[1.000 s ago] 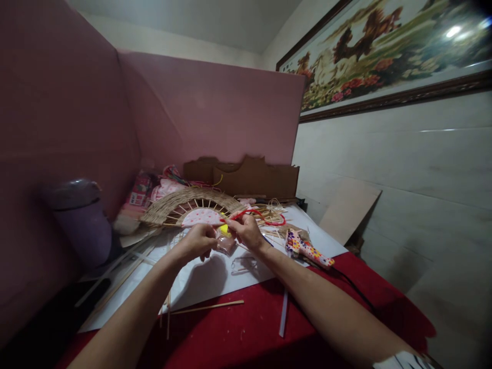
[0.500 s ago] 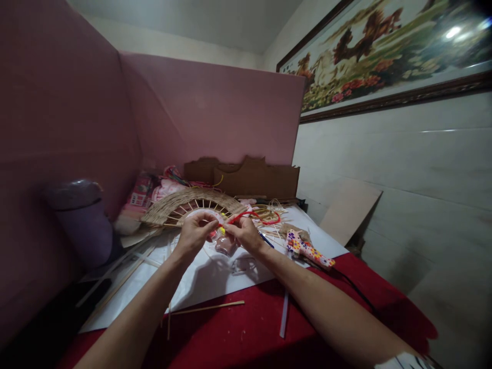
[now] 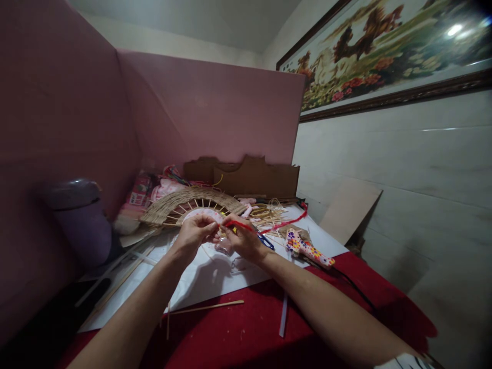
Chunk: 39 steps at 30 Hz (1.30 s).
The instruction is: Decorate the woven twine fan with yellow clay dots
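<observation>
My left hand and my right hand meet fingertip to fingertip above the white sheet, both closed in a pinch. Between them is one end of a fuzzy red pipe cleaner. Its long free part passes over my right hand and bends up at the far right. Just behind my hands lies a woven straw fan with thin wooden ribs and a pale curved piece at its inner edge. A small clear bag lies beneath my fingers, partly hidden.
A flower-patterned glue gun with a black cord lies at the right. Blue-handled scissors sit beside my right hand. A clear glue stick and a thin wooden strip rest on the red cloth. A purple tumbler stands left; cardboard stands behind.
The pipe cleaner's free end has swung out, from a loop close to my right hand to a long stretch reaching right. My right hand has turned slightly; both hands stay together.
</observation>
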Motion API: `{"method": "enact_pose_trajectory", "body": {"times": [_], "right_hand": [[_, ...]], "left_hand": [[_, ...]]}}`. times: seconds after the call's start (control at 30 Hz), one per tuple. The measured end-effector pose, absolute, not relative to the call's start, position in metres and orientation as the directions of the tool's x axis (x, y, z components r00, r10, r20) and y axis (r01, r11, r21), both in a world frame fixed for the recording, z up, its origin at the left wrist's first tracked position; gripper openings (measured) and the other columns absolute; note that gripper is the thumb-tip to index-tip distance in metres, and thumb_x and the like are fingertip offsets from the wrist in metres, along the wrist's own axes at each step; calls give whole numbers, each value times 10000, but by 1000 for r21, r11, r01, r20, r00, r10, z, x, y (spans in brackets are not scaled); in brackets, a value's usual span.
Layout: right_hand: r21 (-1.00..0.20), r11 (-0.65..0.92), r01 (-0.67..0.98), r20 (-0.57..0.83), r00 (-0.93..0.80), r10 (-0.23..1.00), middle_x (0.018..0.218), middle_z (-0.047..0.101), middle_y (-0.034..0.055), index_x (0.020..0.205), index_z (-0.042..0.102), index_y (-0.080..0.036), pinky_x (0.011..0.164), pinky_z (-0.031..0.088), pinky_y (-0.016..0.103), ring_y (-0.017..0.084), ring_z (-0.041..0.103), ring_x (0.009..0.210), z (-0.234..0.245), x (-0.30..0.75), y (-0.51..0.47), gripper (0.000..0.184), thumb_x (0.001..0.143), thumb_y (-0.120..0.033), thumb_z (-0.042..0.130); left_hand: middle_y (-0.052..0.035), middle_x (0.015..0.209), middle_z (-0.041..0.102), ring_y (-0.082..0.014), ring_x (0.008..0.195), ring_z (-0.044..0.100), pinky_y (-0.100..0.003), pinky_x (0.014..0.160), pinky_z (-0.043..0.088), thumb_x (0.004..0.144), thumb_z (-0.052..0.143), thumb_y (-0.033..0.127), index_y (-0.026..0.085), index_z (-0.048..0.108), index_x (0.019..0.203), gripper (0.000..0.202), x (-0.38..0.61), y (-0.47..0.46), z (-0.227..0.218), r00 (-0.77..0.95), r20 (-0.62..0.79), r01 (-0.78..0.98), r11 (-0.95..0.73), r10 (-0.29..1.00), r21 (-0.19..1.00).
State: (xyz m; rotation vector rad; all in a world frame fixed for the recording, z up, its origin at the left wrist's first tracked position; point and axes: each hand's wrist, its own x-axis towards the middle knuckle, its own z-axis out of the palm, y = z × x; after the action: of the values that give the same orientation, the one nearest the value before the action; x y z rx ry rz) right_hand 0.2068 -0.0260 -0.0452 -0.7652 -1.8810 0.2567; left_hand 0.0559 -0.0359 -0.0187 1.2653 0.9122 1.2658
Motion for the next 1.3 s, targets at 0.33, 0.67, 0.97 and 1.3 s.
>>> {"method": "enact_pose_trajectory", "body": {"times": [0.33,0.67,0.97,1.3], "right_hand": [[-509,776,372,749,-253,612,751,629,17,802,566,-204,640,408,250,150,562,673,-47,208,-24,118,781,-111,496],[-476,792,384,752,-290,592,811,653,35,833,603,-205,710,426,278,170,588,748,-43,208,-30,95,815,-179,514],[-453,816,360,763,-317,564,777,631,25,782,593,-209,690,425,267,155,560,708,-47,205,-28,82,815,-213,519],[-558,760,334,741,-211,637,745,640,21,768,618,-206,658,438,267,155,574,683,-51,200,-27,142,840,-255,505]], "left_hand": [[-62,562,648,-92,464,574,-178,454,465,619,732,132,87,648,611,96,51,-34,-19,223,54,-234,0,973,972],[-43,475,611,-102,411,550,-202,425,447,557,757,198,96,616,550,175,56,-33,-22,56,99,-184,-87,993,979],[19,410,540,-62,346,433,-184,361,333,502,768,278,121,584,518,243,63,-36,-28,-78,198,-179,-209,977,961],[10,432,547,-70,361,456,-193,371,367,493,783,332,104,607,535,291,68,-36,-30,-41,232,-233,-236,972,944]]}}
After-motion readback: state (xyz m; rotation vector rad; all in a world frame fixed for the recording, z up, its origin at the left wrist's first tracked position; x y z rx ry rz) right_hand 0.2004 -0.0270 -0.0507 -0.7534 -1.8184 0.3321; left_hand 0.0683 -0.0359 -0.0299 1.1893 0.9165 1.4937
